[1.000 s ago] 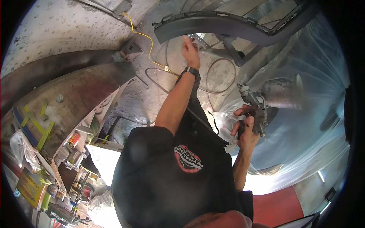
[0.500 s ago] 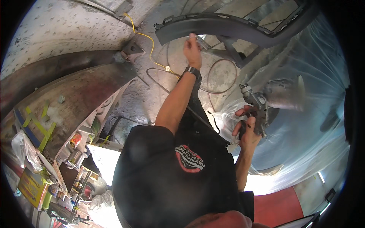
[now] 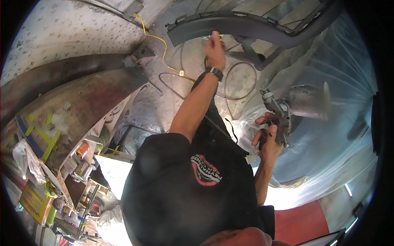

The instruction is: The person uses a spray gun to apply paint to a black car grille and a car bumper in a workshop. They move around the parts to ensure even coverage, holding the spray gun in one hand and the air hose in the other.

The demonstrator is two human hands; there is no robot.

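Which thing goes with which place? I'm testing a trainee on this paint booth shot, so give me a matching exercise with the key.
Things:
1. spray gun
2. dark bumper
3. yellow cord
4. cans

Places:
A. on the shelf at lower left
B. in the right hand
C. at the top, touched by the left hand
D. trailing across the floor at upper left

Pairs: 1-B, 2-C, 3-D, 4-A
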